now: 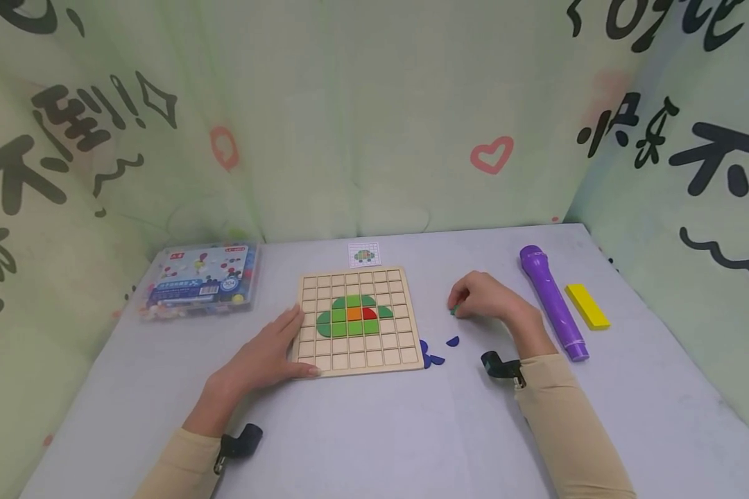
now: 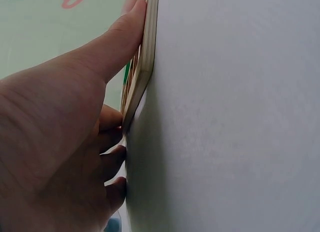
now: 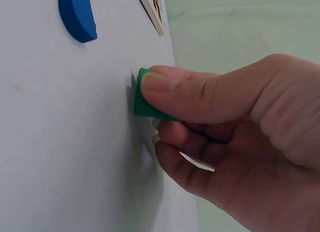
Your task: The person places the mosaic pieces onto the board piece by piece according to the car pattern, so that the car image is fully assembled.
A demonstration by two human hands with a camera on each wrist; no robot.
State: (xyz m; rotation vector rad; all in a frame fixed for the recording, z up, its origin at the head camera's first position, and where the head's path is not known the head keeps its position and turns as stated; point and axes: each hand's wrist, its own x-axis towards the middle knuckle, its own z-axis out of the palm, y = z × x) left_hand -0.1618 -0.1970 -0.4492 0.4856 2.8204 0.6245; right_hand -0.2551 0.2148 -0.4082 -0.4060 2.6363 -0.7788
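A wooden grid board (image 1: pixel 349 357) lies on the table, with green, orange and red pieces (image 1: pixel 354 314) set in its middle. My left hand (image 1: pixel 263 353) rests against its left side, fingers stretched along the edge and thumb (image 2: pixel 120 41) on the near edge. To the right of the board, my right hand (image 1: pixel 483 298) pinches a small green piece (image 3: pixel 145 107) between thumb and fingers, close over the table. Part of that piece is hidden by the thumb. Several blue pieces (image 1: pixel 452 341) lie between the board's lower right corner and the right hand.
Behind the board lies a small pattern card (image 1: pixel 364 255). A clear plastic box (image 1: pixel 202 281) with a printed label sits at the back left. On the right are a purple microphone-shaped stick (image 1: pixel 552 301) and a yellow block (image 1: pixel 587 306). A curtain (image 1: pixel 362 125) hangs behind the table.
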